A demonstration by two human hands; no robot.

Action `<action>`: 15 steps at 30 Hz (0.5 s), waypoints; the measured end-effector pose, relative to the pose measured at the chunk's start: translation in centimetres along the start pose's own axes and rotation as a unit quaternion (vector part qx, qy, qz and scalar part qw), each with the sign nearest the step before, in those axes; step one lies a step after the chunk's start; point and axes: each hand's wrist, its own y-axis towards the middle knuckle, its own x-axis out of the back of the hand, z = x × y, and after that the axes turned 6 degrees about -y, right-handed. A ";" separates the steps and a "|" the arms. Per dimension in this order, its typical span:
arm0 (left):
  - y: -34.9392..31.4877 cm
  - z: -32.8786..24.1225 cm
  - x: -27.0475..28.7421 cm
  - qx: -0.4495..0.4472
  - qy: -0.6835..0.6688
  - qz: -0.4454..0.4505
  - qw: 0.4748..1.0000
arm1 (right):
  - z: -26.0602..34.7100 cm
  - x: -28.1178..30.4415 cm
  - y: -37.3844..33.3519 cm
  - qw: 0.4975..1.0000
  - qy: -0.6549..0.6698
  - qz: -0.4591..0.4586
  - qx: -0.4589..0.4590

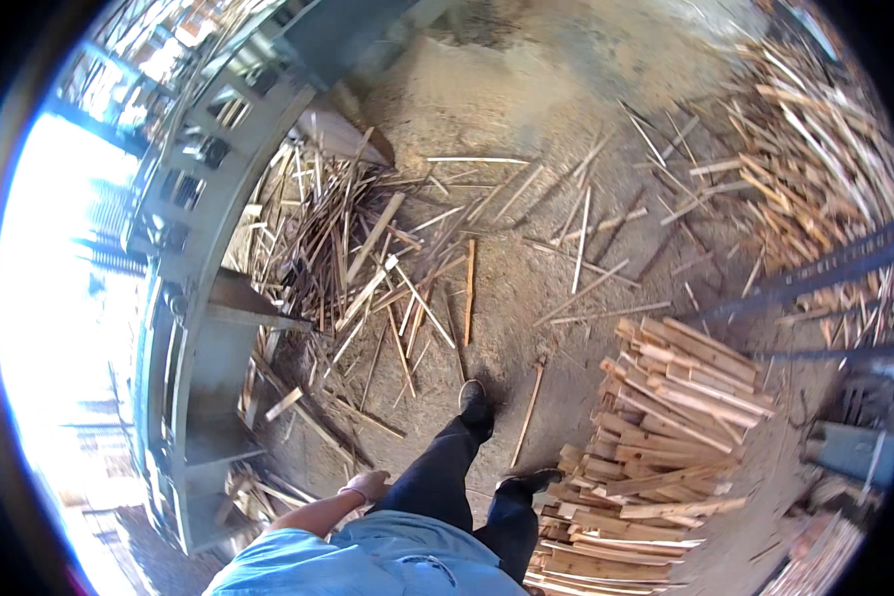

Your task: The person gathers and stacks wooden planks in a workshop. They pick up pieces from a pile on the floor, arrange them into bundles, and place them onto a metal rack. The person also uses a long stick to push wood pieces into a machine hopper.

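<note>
Blue shirt (pixel 368 561) nearest; my left hand (pixel 368 486) hangs empty, loosely curled, beside dark trousers (pixel 437 477); right hand unseen; stacked wood offcuts (pixel 656 437) right

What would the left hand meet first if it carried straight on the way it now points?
Probably the person's own dark trouser leg: the left hand hangs empty at the thigh, pointing toward it. Depth is unclear; beyond lies the sawdust floor.

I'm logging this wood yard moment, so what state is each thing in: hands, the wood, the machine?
Left hand: empty, loosely curled, hanging beside the dark trouser leg.
Right hand: not in view.
Stacked pale wooden offcuts: piled in rough layers at the person's right.
Thin wooden strips: scattered in a loose tangle on the dirt floor.
Grey-green metal machine frame: standing upright at the left.
</note>
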 end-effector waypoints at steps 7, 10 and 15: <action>1.2 3.7 2.6 -0.014 -0.128 -0.020 0.991 | 15.6 13.9 7.2 0.985 -0.156 -0.038 0.059; 2.3 5.4 2.9 0.001 -0.205 -0.031 0.978 | 22.5 19.2 9.0 0.941 -0.313 -0.045 0.120; 2.0 5.5 4.6 -0.011 -0.286 -0.095 0.953 | 36.7 23.6 8.9 0.959 0.263 -0.104 -0.001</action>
